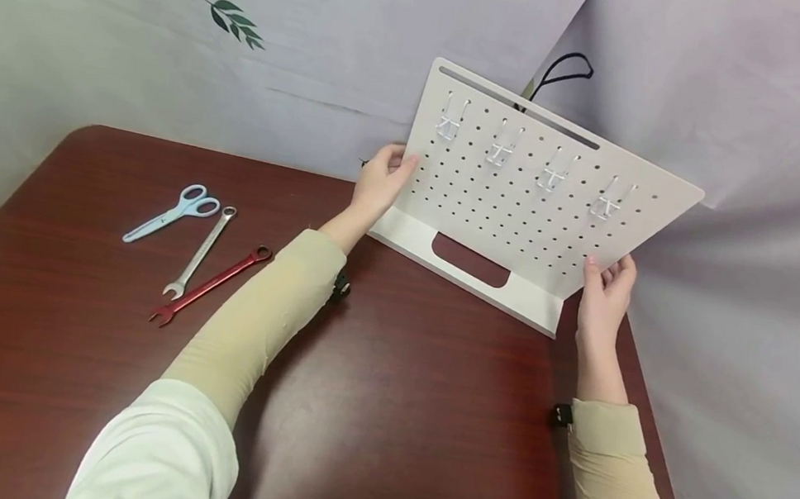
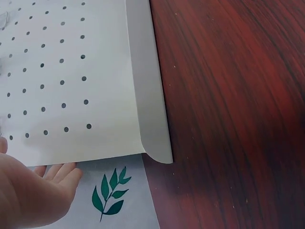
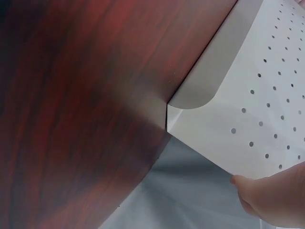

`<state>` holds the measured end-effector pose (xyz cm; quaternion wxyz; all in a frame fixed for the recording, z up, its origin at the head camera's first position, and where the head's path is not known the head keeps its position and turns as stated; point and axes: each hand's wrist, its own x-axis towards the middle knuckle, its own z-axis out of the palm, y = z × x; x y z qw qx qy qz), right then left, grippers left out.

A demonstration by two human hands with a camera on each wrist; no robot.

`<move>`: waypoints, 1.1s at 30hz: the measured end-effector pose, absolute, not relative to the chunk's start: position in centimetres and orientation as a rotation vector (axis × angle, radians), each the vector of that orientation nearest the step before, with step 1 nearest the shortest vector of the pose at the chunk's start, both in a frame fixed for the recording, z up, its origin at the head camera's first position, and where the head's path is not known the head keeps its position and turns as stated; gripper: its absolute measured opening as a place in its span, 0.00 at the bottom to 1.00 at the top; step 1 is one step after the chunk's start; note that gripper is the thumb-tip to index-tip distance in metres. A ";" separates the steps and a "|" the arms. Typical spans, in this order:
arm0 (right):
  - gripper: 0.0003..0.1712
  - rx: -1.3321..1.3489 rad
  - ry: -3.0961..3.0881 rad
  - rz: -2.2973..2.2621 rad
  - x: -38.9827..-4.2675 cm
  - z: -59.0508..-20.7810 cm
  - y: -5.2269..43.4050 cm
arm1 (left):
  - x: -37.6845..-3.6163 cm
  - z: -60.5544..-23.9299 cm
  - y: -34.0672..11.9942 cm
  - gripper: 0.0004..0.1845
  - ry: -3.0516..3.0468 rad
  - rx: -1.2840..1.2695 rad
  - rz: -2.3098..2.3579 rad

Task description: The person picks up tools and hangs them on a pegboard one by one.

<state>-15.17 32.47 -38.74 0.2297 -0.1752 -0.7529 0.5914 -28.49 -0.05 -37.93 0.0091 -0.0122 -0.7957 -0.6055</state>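
The table (image 1: pixel 387 414) is seen nearest, dark red wood. At its twelve o'clock edge the pegboard (image 1: pixel 525 207) is stood on its foot, tilted. Its nine o'clock edge is gripped by the left hand (image 1: pixel 381 183), its three o'clock edge by the right hand (image 1: pixel 606 296), fingers curled round. It looks stiff, light and smooth: best held by both side edges.

no readable text, labels or numbers anywhere
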 end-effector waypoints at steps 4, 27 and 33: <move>0.37 -0.481 -2.078 1.632 -15.3 -38.8 32.6 | -28.4 -37.9 -0.2 0.30 -2.507 -0.050 -1.874; 0.38 -0.370 -2.126 1.675 -16.2 -38.3 30.1 | -27.0 -37.8 -4.9 0.35 -2.572 -0.085 -1.850; 0.38 -0.313 -2.129 1.686 -16.9 -38.4 29.0 | -26.3 -38.1 -6.9 0.35 -2.605 -0.135 -1.788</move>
